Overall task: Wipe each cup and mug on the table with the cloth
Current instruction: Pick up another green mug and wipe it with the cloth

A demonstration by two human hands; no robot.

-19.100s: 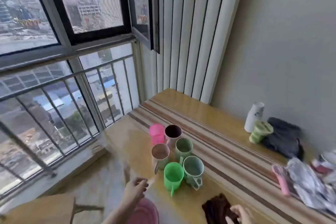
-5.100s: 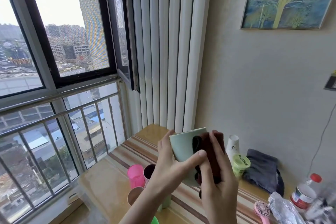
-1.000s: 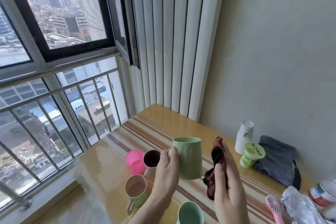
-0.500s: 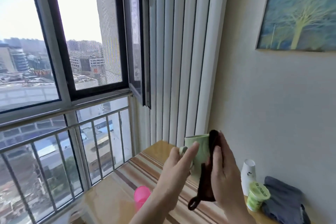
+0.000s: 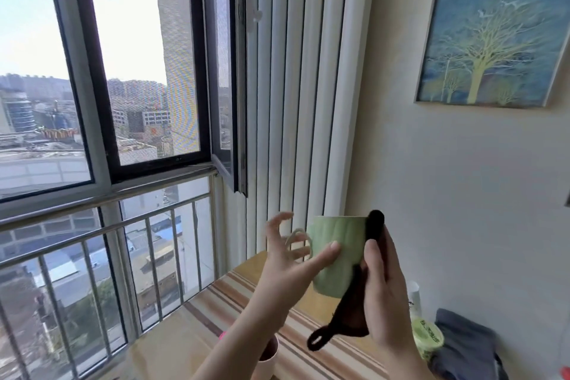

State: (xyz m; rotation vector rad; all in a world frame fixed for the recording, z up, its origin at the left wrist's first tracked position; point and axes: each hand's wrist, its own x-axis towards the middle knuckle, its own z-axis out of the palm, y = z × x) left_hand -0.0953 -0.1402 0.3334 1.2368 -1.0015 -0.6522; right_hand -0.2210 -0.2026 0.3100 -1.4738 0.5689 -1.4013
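Since half a second earlier, the left hand point(image 5: 287, 259) had let go of the green mug point(image 5: 337, 253): its fingers were spread wide, and only the thumb tip touched the mug's near side, beside the pale handle point(image 5: 296, 241). Held upright in the air above the table, the mug was pressed against the dark cloth point(image 5: 354, 311) in the right hand point(image 5: 382, 296), whose flat fingers backed the cloth on the mug's right wall; a loop of cloth hung below. Nearer and lower, a cup with a dark inside point(image 5: 268, 358) stood on the striped wooden table point(image 5: 197, 327). To the right sat a lime-green tub point(image 5: 427, 338) beside a folded grey cloth point(image 5: 465, 345). Farther off hung white vertical blinds point(image 5: 302, 86), with a tree painting point(image 5: 496, 28) on the wall.
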